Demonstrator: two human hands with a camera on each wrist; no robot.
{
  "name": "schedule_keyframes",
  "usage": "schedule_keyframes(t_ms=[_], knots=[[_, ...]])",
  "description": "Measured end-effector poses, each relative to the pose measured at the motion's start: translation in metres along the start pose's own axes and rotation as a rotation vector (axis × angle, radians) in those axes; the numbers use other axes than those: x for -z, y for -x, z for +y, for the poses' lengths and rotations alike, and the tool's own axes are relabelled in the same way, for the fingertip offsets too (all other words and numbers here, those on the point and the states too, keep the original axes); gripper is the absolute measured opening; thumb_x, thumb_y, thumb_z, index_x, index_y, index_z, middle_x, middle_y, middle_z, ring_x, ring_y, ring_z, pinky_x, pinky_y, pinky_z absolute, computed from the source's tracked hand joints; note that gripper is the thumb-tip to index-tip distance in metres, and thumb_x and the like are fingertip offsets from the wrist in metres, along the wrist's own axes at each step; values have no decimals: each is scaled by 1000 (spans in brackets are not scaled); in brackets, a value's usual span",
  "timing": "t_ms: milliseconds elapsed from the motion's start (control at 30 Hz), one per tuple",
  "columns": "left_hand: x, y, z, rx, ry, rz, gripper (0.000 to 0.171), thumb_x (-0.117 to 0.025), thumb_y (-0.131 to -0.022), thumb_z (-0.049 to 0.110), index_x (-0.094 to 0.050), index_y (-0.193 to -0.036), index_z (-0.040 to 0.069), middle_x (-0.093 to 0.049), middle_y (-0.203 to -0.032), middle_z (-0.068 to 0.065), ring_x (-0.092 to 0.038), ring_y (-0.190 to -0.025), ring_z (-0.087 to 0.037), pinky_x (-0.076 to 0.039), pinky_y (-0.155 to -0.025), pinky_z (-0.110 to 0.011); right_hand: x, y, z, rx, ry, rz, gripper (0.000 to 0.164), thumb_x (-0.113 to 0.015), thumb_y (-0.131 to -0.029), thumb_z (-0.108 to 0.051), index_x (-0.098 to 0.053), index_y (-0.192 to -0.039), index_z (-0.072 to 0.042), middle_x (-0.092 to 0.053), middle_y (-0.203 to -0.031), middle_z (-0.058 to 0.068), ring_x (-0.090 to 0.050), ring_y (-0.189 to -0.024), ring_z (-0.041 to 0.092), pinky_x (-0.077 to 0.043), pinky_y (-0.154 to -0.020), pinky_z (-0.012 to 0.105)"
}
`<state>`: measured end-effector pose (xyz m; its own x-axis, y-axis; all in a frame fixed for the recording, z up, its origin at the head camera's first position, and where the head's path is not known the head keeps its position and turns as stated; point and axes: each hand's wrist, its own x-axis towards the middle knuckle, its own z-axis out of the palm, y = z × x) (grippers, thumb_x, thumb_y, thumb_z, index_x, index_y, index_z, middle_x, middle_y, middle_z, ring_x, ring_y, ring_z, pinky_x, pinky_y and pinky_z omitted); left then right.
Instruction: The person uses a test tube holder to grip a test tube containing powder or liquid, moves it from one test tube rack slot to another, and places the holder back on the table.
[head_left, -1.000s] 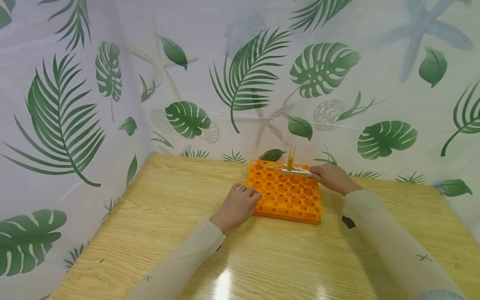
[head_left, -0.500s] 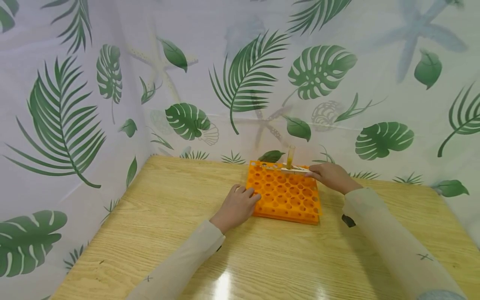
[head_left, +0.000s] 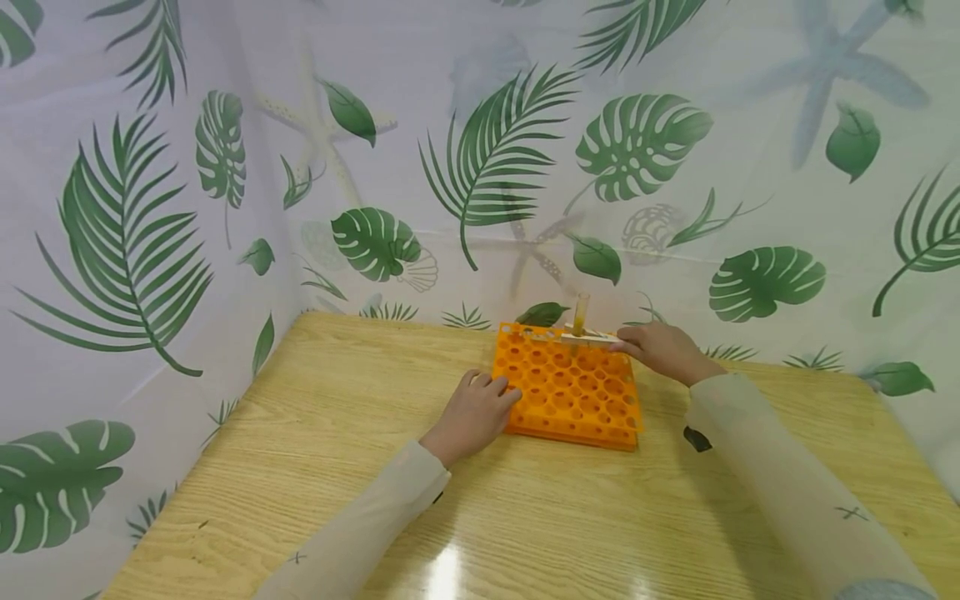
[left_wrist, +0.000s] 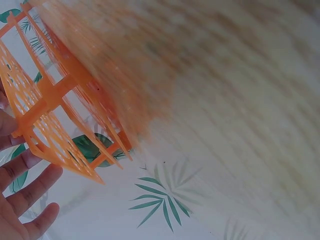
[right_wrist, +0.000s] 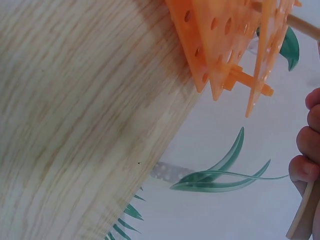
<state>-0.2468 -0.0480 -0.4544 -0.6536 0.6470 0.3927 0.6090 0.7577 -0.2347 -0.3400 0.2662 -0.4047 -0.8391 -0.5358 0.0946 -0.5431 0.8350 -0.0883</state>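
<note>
Nearest me, my pale left sleeve (head_left: 360, 527) comes in from seven o'clock and my right sleeve (head_left: 795, 492) from five, both cut off by the lower edge of the head view. Under the right cuff hangs a dark piece (head_left: 697, 441), too little of it showing to name. My left hand (head_left: 474, 417) grasps the edge of the orange rack (head_left: 576, 390) at its eight o'clock; the head view hides most of the undersides of my fingers, and in the left wrist view the hand is partly out of frame. The rack sits on the wood-grain table (head_left: 337, 392), its long axis running roughly nine to three.

Off the rack's two o'clock, my right hand (head_left: 663, 354) is closed round the wooden clamp (head_left: 592, 339), whose far end points to nine, its length lying nearly level; my fist covers part of the handle. Held in the clamp above the rack's twelve o'clock edge is the test tube (head_left: 582, 308), close to upright, mouth toward twelve, with yellowish liquid inside. Its lower end is faint, so I can't tell whether it enters a hole. Farthest off hangs the leaf-printed backdrop (head_left: 405, 179).
</note>
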Motion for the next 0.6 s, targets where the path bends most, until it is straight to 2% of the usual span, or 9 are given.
schedule_keyframes(t_ms=[300, 500, 600], knots=[[-2, 0, 0, 3, 4, -8, 9, -57, -93, 26, -58, -101, 22, -58, -92, 5, -60, -89, -17, -46, -94, -38, 5, -1, 0, 12, -2, 13, 37, -51, -93, -40, -43, -67, -15, -27, -60, -4, -30, -54, 10, -34, -61, 29], [-2, 0, -1, 1, 4, -9, 10, -58, -93, 26, -58, -102, 22, -58, -93, 5, -60, -89, -16, -46, -94, -38, 12, -1, -3, 2, -20, 2, 39, -49, -94, -41, -39, -66, -15, -25, -58, -4, -29, -53, 10, -34, -61, 29], [-1, 1, 0, 1, 2, -7, 10, -58, -92, 27, -58, -102, 22, -58, -93, 5, -60, -89, -16, -46, -94, -38, 15, -1, -5, 0, -12, 3, 38, -52, -94, -36, -38, -65, -15, -25, -58, -4, -29, -53, 10, -34, -62, 30]])
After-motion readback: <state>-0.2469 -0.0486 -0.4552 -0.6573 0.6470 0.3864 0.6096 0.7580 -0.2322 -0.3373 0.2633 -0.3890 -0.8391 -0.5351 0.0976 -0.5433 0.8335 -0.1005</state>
